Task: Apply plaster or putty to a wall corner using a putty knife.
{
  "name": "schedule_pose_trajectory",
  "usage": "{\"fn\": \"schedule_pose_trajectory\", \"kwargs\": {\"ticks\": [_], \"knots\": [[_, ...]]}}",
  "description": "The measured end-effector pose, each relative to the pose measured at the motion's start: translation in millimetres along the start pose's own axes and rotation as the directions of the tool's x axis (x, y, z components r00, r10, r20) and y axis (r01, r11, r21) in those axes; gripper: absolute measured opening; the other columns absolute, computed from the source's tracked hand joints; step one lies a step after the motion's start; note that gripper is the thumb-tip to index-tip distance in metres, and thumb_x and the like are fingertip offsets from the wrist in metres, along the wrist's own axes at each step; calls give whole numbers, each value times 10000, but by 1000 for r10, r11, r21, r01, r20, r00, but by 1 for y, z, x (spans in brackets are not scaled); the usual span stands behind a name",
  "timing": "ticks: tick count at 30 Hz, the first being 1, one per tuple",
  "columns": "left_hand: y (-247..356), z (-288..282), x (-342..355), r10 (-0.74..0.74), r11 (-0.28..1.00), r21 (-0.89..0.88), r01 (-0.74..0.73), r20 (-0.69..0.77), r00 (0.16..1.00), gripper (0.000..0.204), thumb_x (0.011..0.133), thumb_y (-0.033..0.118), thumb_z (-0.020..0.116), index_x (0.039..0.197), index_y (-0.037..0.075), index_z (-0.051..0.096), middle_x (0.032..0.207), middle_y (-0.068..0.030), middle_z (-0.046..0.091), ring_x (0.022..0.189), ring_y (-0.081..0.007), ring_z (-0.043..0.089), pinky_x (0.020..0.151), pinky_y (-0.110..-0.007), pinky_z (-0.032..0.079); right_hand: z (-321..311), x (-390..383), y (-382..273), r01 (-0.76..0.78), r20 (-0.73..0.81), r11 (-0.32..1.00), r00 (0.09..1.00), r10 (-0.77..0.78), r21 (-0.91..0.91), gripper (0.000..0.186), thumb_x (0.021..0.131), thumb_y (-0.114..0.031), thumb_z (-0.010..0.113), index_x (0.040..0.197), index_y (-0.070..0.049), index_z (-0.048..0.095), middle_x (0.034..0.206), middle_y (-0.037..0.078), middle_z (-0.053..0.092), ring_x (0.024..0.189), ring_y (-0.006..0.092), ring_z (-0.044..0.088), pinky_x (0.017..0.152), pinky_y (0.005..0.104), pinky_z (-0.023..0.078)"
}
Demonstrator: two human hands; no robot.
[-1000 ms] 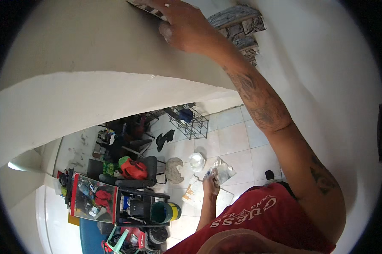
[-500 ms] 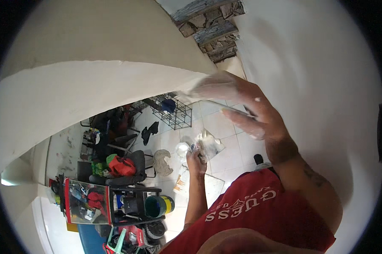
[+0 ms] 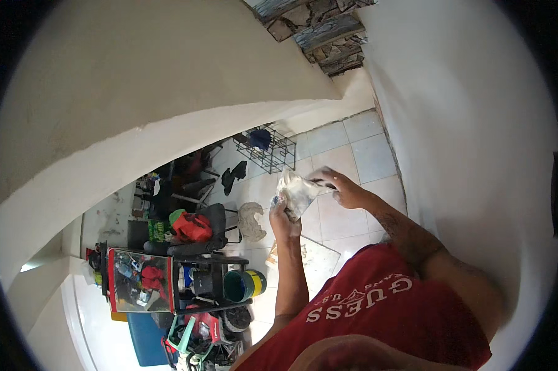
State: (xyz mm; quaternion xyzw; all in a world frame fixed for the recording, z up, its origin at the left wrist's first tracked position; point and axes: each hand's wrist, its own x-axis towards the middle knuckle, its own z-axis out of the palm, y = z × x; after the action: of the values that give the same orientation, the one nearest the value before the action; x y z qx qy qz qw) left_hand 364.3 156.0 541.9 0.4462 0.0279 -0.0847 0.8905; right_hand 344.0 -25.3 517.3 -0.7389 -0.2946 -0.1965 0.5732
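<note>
My left hand (image 3: 285,226), its fingers closed, holds up a crumpled, pale sheet-like piece (image 3: 300,195) smeared with thick white paste. Whether it is a bag or a flat board I cannot tell. On its right side, my right hand (image 3: 347,190) reaches in with curled fingers around a thin flat scraper, mostly hidden by the hand; its end is at the edge of the white-smeared piece. White residue marks the fingers of both hands.
To the right rises a smooth white wall (image 3: 464,154); a curved wall edge (image 3: 167,123) arches at left. Below stand a wire rack (image 3: 269,154), a chair with a red bag (image 3: 191,227), a glass-sided case (image 3: 140,281) and a green bucket (image 3: 235,285). A stained white board (image 3: 319,260) lies on the tiles.
My right hand has come down from high beside the wall to the white-smeared piece. My left hand has raised that piece slightly.
</note>
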Motion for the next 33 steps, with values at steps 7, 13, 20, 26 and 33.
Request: {"fn": "schedule_pose_trajectory", "kwargs": {"ticks": [7, 13, 20, 26, 33], "knots": [[6, 8, 10, 63, 996, -49, -69, -121, 991, 284, 753, 47, 391, 1019, -46, 426, 986, -137, 497, 903, -239, 507, 800, -352, 414, -2, -8, 65, -416, 146, 895, 907, 395, 160, 616, 537, 92, 434, 1130, -70, 390, 1121, 109, 432, 1034, 212, 403, 860, 281, 325], [18, 12, 35, 2, 1000, -22, -6, -161, 987, 243, 763, 35, 393, 990, -35, 445, 948, -114, 508, 845, -212, 527, 724, -327, 453, -58, 49, 54, -389, 155, 347, 825, 543, 854, 672, 508, 97, 474, 1148, -78, 375, 1046, 105, 464, 940, 204, 456, 841, 278, 369], [23, 30, 55, 33, 979, 193, 57, -434, 901, 159, 721, -3, 387, 839, -36, 488, 786, -87, 522, 683, -194, 537, 569, -286, 447, -54, 59, 44, -301, -156, 935, 949, 274, -189, 560, 650, 106, 434, 1172, -78, 354, 1186, 147, 374, 1092, 259, 363, 945, 324, 262], [34, 30, 70, 249, 900, 413, -143, -216, 944, 120, 728, 55, 514, 648, 25, 430, 580, -39, 463, 395, -79, 397, 315, -189, 285, -37, 90, 6, 18, -20, 947, 999, -26, -321, 641, 530, 196, 388, 1108, -80, 414, 1074, 127, 425, 1003, 278, 417, 845, 314, 362], [24, 20, 50, 339, 883, 382, -271, -121, 933, 89, 725, 19, 519, 768, -45, 475, 674, -104, 519, 537, -146, 527, 448, -253, 464, -8, 64, -3, -7, 104, 803, 991, 86, -596, 510, 592, 112, 520, 1062, -78, 460, 1050, 102, 445, 984, 233, 446, 842, 319, 372]]}}
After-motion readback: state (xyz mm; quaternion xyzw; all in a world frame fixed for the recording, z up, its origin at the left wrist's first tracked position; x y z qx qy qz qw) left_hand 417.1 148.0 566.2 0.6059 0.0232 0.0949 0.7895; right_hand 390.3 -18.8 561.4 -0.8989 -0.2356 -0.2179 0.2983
